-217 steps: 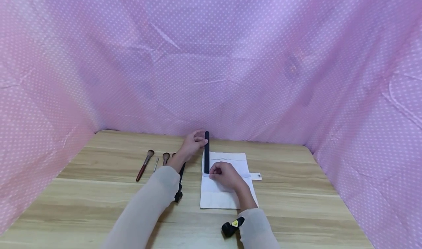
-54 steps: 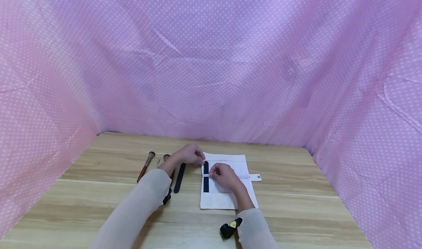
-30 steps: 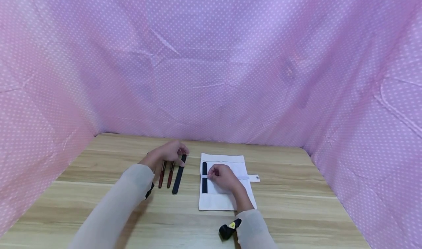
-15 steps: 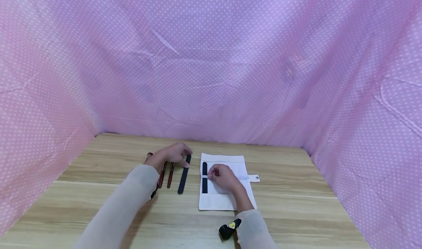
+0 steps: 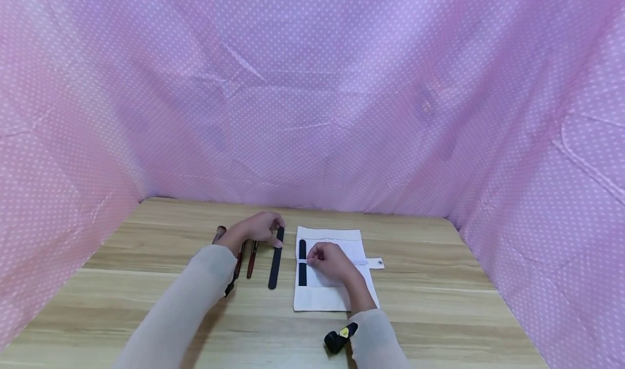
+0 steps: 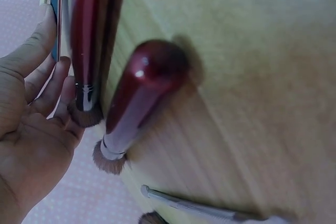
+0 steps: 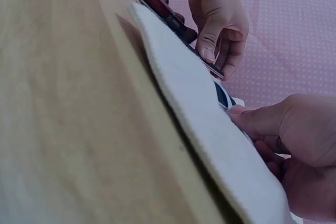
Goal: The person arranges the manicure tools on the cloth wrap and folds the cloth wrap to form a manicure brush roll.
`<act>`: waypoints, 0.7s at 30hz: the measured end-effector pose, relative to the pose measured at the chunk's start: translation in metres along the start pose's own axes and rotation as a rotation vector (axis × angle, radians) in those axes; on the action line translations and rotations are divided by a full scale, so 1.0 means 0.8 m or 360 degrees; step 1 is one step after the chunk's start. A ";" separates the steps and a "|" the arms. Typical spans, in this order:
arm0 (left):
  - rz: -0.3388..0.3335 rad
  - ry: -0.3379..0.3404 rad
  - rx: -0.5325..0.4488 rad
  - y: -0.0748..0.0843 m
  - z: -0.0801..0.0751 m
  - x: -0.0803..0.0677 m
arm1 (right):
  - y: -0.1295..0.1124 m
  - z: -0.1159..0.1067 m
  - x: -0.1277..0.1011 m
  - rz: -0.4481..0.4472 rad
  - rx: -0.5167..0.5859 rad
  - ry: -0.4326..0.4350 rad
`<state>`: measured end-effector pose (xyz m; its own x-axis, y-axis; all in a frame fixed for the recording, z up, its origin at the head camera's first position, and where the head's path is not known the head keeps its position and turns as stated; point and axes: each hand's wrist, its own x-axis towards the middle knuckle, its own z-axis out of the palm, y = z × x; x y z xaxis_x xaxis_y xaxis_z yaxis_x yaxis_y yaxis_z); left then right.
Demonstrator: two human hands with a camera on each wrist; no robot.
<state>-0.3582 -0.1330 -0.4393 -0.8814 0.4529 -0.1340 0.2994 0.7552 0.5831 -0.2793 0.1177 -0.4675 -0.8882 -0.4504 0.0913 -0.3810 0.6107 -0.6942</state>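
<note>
My left hand [image 5: 263, 228] pinches the far end of a black nail file [image 5: 275, 268], which lies just left of the white fabric pouch [image 5: 322, 299]. In the left wrist view the thumb presses one face of the file [image 6: 54, 24], with fingers behind. My right hand [image 5: 332, 261] rests over the opened pouch, thumb and index finger pinching its white elastic band [image 7: 227, 98]. Another black nail file [image 5: 303, 274] lies under that band along the pouch's left side. Its lower end stands at the pouch's bottom fold.
Red-handled makeup brushes [image 5: 252, 260] lie left of the held file, partly hidden by the left arm. A thin metal tool [image 6: 199, 205] lies beside them in the left wrist view. The pouch's snap tab [image 5: 376, 263] sticks out right. A pink dotted curtain [image 5: 312, 141] surrounds the wooden table [image 5: 429, 304].
The first file went down under the band. My left hand then left it, moved left to the second file and shifted that file slightly right. My right hand stayed at the band.
</note>
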 end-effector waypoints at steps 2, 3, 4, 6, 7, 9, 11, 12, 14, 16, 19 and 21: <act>0.0003 0.0009 -0.0035 0.000 -0.002 0.000 | 0.000 -0.002 0.000 -0.0007 -0.0012 -0.0005; 0.0009 0.0015 -0.0050 0.000 -0.003 0.000 | 0.001 -0.003 0.001 -0.0027 -0.0023 -0.0004; 0.0019 0.0023 -0.0070 0.000 -0.004 -0.001 | 0.002 -0.004 0.001 -0.0036 -0.0031 -0.0004; 0.0037 0.0043 -0.0107 0.000 -0.006 -0.001 | 0.003 -0.008 0.001 -0.0042 -0.0054 -0.0004; 0.0041 0.0047 -0.0143 0.001 -0.007 -0.002 | 0.003 -0.010 0.001 -0.0039 -0.0068 -0.0003; 0.0055 0.0046 -0.0234 0.002 -0.008 -0.003 | 0.001 -0.015 0.000 -0.0017 -0.0091 0.0001; 0.0055 0.0062 -0.0315 0.004 -0.009 -0.003 | -0.001 -0.021 -0.002 0.0016 -0.0117 0.0009; 0.0046 0.0072 -0.0361 0.005 -0.009 -0.004 | -0.002 -0.024 -0.003 0.0029 -0.0129 0.0012; 0.0019 0.0097 -0.0425 0.007 -0.009 -0.005 | -0.003 -0.030 -0.005 0.0035 -0.0147 0.0022; -0.0014 0.0138 -0.0457 0.010 -0.008 -0.006 | -0.004 -0.034 -0.006 0.0014 -0.0163 0.0038; -0.0033 0.0162 -0.0554 0.013 -0.007 -0.008 | -0.004 -0.040 -0.009 0.0016 -0.0162 0.0050; -0.0019 0.0162 -0.0655 0.015 -0.007 -0.007 | -0.002 -0.042 -0.010 0.0030 -0.0166 0.0055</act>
<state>-0.3515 -0.1295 -0.4274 -0.9217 0.3806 -0.0748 0.1365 0.4987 0.8560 -0.2801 0.1425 -0.4428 -0.9030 -0.4166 0.1049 -0.3874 0.6842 -0.6179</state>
